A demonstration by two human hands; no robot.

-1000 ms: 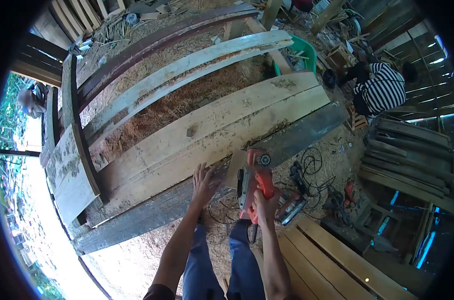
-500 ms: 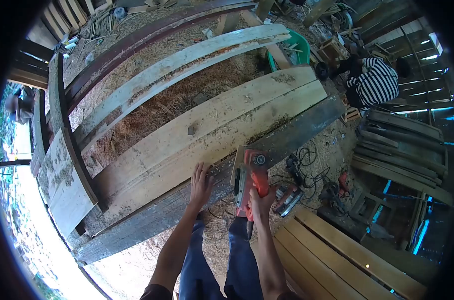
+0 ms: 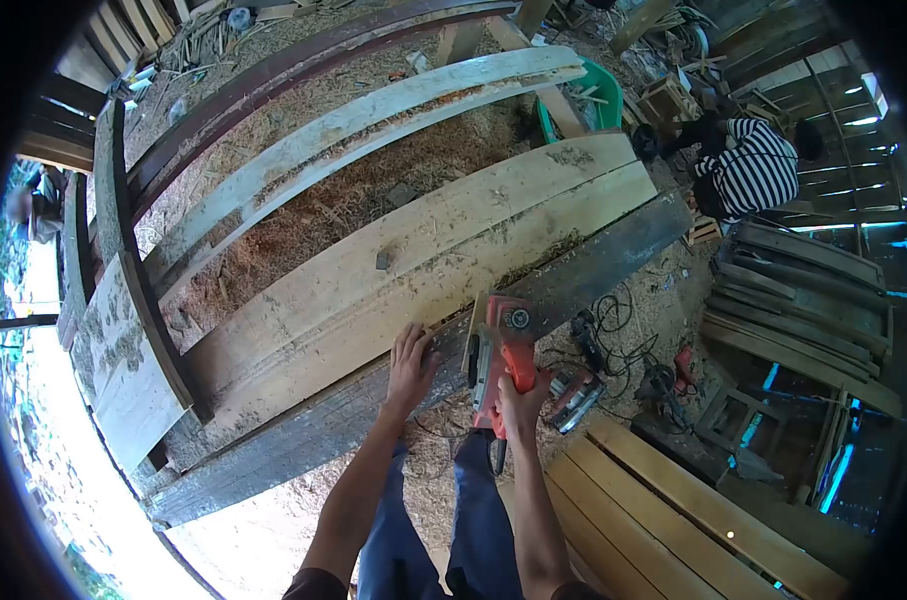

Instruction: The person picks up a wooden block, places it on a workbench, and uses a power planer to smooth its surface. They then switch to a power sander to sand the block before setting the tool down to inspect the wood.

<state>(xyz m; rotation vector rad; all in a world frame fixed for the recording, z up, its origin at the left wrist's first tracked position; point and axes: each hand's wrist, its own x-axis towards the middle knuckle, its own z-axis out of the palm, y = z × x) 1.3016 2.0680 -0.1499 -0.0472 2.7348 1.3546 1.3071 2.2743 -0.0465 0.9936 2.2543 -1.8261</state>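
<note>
My right hand [image 3: 522, 404] is wrapped round the handle of a red electric planer [image 3: 510, 352], which rests near the front edge of the work surface. A round dial shows on the planer's far end. To its left, my left hand [image 3: 411, 368] lies with fingers stretched over the near edge of a pale plank [image 3: 323, 350]. Both hands are close to a dark weathered beam [image 3: 593, 265] that runs along the front. Wood shavings are scattered over the plank, and a narrow strip of wood [image 3: 476, 318] stands against the planer's left side.
Behind the plank stretch a whitish beam [image 3: 373, 110] and a dark red beam [image 3: 273, 75]. Power tools with tangled cords [image 3: 613, 340] lie at right on the shavings-strewn floor. Smooth boards [image 3: 663, 490] are at lower right. A person in a striped shirt [image 3: 753, 170] crouches beyond.
My left hand has shifted slightly right along the plank's edge, nearer the planer. My right hand keeps its hold on the planer, which has hardly moved.
</note>
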